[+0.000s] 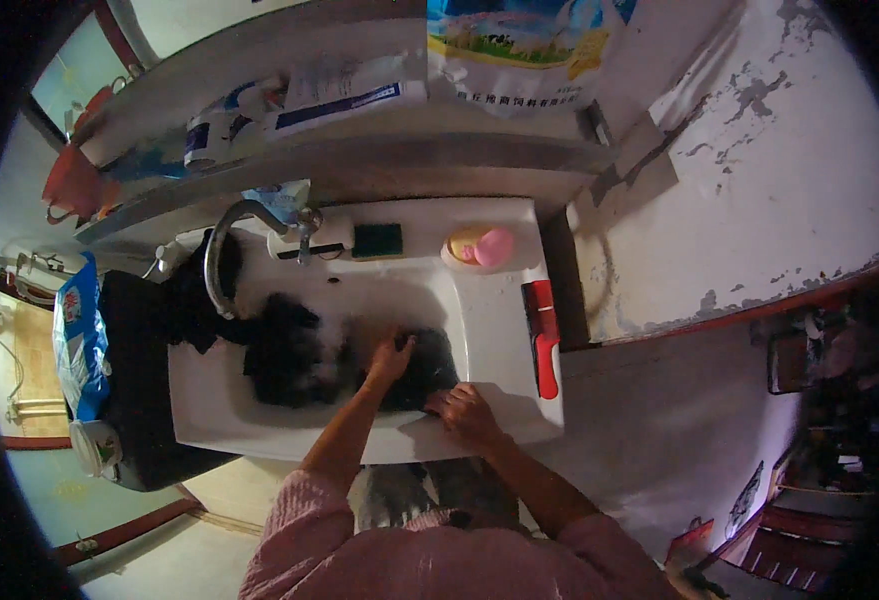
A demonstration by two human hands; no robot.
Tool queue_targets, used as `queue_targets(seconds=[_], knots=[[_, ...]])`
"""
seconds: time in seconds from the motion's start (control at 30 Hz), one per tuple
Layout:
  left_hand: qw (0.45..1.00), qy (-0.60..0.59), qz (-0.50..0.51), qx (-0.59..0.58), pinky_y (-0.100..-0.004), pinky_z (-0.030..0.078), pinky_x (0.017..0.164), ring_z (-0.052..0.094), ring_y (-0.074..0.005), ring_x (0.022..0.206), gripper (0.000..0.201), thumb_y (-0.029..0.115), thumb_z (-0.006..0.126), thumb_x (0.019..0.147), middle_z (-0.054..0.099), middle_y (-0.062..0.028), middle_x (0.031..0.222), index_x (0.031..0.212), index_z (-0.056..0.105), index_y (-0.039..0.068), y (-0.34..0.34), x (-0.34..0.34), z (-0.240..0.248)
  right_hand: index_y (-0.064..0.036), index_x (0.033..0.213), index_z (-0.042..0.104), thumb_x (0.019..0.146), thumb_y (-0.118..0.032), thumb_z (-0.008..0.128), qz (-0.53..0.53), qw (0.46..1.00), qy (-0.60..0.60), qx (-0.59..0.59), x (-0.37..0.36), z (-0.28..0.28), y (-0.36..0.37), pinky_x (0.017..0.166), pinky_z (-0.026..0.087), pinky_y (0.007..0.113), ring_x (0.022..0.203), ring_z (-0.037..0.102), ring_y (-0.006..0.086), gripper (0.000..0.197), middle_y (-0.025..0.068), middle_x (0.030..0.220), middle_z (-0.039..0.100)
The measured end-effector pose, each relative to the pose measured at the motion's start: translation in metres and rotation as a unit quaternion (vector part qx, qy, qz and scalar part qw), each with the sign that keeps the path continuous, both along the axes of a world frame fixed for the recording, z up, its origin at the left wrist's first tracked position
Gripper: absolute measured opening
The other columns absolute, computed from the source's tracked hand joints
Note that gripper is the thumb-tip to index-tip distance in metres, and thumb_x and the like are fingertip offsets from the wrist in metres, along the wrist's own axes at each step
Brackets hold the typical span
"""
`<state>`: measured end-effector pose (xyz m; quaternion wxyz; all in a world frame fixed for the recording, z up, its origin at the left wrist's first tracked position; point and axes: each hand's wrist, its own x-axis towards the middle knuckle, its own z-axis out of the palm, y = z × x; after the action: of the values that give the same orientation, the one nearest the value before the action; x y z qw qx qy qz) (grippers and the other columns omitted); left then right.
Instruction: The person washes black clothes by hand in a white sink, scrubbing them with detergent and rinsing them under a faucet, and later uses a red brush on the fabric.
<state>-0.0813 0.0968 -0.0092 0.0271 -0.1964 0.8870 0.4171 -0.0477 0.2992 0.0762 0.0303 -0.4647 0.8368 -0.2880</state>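
Black wet cloth (289,355) lies bunched in the white sink (204,425), in cloudy, sudsy water. A darker stretch of the cloth (424,365) reaches the basin's right end. My left hand (390,358) is over the middle of the basin, its fingers closed on the cloth. At the front right rim, my right hand (467,415) has its fingers curled around the cloth's near edge; the fingertips are partly hidden. A curved metal tap (221,255) arches over the left of the basin. More black cloth (204,290) hangs over the sink's left side.
Along the back ledge sit a green scouring pad (377,240) and a soap dish with pink soap (494,247). A red-and-black long-handled tool (542,340) rests on the right rim. A blue-white bag (79,335) stands at left. Above runs a shelf (359,158) with packages.
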Motion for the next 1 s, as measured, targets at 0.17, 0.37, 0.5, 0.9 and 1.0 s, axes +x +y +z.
queue_targets(seconds=[0.17,0.37,0.5,0.9,1.0], knots=[[0.980,-0.053,-0.170,0.092,-0.0445,0.046,0.070,0.059,-0.0322,0.080,0.031,0.037,0.059,0.077,0.061,-0.0151,0.082,0.085,0.057,0.006,0.034,0.023,0.119,-0.0083,0.089,0.059,0.069,-0.010,0.054,-0.036,0.997,-0.035,0.065,-0.001,-0.008,0.000,0.085,0.038,0.039,0.087,0.055,0.0248,0.020,0.0062,0.087,0.059],[0.984,-0.033,-0.163,-0.067,-0.0447,0.047,0.065,0.059,-0.0311,0.075,0.023,0.031,0.057,0.076,0.060,-0.0139,0.081,0.076,0.054,0.009,0.051,0.024,0.088,-0.0068,0.086,0.060,0.066,-0.009,0.055,0.051,0.995,-0.033,0.078,-0.004,-0.007,0.010,0.083,0.039,0.039,0.085,0.055,0.0273,0.020,0.0076,0.086,0.059],[0.978,-0.037,-0.102,-0.180,-0.0439,0.047,0.069,0.059,-0.0320,0.081,0.027,0.033,0.057,0.077,0.059,-0.0153,0.087,0.089,0.053,0.009,0.017,0.006,0.001,-0.0066,0.084,0.062,0.067,-0.008,0.052,0.000,0.999,-0.010,0.038,0.000,0.014,-0.007,0.082,0.040,0.037,0.082,0.056,0.0249,0.019,0.0077,0.081,0.059],[0.983,-0.054,-0.169,-0.053,-0.0463,0.045,0.077,0.057,-0.0379,0.088,0.048,0.046,0.057,0.077,0.060,-0.0215,0.092,0.108,0.053,0.009,0.037,0.022,0.083,-0.0073,0.086,0.063,0.069,-0.006,0.050,-0.011,0.998,0.027,0.058,-0.004,-0.025,0.009,0.084,0.038,0.036,0.083,0.056,0.0236,0.021,0.0072,0.086,0.061],[0.986,-0.048,-0.141,-0.072,-0.0464,0.046,0.075,0.058,-0.0385,0.085,0.045,0.044,0.055,0.078,0.061,-0.0217,0.088,0.108,0.053,0.011,-0.014,0.022,-0.038,-0.0089,0.088,0.062,0.068,-0.004,0.053,-0.002,1.000,0.004,-0.009,0.004,-0.013,-0.013,0.085,0.038,0.037,0.083,0.057,0.0247,0.022,0.0077,0.087,0.061]])
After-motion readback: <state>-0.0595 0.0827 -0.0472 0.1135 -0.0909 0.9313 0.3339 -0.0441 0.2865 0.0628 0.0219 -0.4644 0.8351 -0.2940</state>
